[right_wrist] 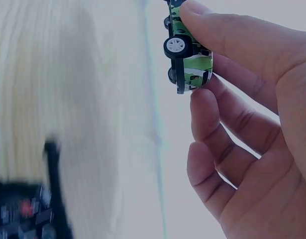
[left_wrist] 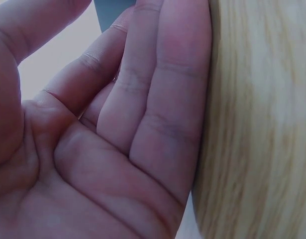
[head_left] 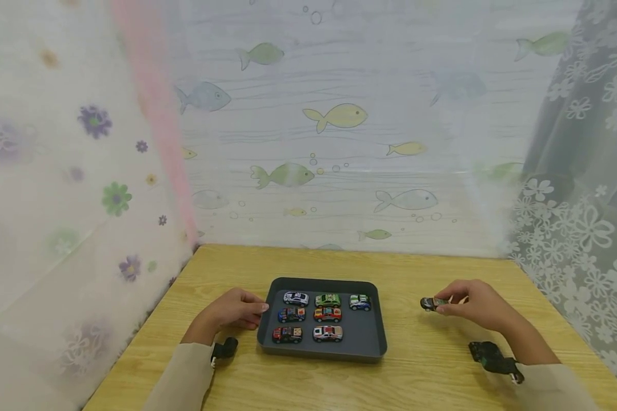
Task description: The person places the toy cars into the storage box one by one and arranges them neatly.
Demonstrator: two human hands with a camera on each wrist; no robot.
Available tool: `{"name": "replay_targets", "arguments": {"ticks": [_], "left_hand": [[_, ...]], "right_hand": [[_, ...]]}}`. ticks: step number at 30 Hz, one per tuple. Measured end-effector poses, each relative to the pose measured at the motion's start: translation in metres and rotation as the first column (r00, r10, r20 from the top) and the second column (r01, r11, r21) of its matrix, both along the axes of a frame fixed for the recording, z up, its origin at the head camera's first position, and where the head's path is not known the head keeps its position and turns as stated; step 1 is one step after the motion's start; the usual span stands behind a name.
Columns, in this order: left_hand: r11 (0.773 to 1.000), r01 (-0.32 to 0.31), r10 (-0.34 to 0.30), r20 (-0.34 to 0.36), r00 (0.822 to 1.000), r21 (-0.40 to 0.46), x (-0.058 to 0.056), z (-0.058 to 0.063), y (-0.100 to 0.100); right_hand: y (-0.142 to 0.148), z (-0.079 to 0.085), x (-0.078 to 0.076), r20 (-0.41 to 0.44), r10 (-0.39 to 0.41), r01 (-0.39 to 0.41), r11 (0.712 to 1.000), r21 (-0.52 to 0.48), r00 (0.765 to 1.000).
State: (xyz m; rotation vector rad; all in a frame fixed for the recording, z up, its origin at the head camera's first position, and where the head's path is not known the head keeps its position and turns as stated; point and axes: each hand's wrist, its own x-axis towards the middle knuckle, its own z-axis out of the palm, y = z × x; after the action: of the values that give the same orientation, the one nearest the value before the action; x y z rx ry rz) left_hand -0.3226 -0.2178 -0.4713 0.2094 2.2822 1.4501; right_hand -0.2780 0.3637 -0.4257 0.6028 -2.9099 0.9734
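Observation:
My right hand (head_left: pixel 475 302) pinches a small toy car (head_left: pixel 432 303) between thumb and fingers, above the table to the right of the tray. In the right wrist view this toy car (right_wrist: pixel 192 59) shows green and black patterning and white-spoked wheels. On the other side, my left hand (head_left: pixel 236 311) holds the left edge of a dark grey tray (head_left: pixel 360 342), thumb at the rim and the other fingers lower along the outer wall. Several toy cars sit in the tray, among them a green car (head_left: pixel 328 299) and a white car with red markings (head_left: pixel 328 333).
The tray stands on a light wood table (head_left: pixel 416 377). Behind it hangs a fish-print curtain (head_left: pixel 339 200), with a flower-print sheet (head_left: pixel 82 217) on the left and a white-flowered one (head_left: pixel 571 228) on the right. A black wrist device (head_left: pixel 493 357) sits below the right hand.

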Motion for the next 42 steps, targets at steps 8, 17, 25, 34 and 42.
{"name": "replay_targets", "arguments": {"ticks": [8,17,25,34,42], "left_hand": [[1.0,-0.005,0.005,0.005,1.0,-0.001,0.0,-0.001,0.001],[1.0,0.003,-0.003,0.008,1.0,0.012,-0.002,-0.002,0.0],[1.0,0.015,-0.015,0.004,1.0,0.01,0.0,-0.002,0.0],[1.0,0.009,-0.009,-0.004,1.0,0.007,0.001,0.0,-0.001],[1.0,0.005,-0.005,-0.005,1.0,0.007,-0.001,-0.001,-0.001]], "right_hand": [[-0.024,0.006,-0.005,-0.022,0.031,-0.031,0.999,-0.008,0.999],[-0.045,0.006,-0.011,-0.06,0.054,-0.056,0.998,-0.02,0.997],[-0.067,0.006,-0.02,-0.057,0.065,-0.067,0.997,-0.028,0.996],[-0.095,0.009,-0.027,-0.039,0.093,-0.095,0.994,-0.051,0.995],[-0.112,0.011,-0.032,-0.04,0.128,-0.13,0.99,-0.051,0.991]]}}
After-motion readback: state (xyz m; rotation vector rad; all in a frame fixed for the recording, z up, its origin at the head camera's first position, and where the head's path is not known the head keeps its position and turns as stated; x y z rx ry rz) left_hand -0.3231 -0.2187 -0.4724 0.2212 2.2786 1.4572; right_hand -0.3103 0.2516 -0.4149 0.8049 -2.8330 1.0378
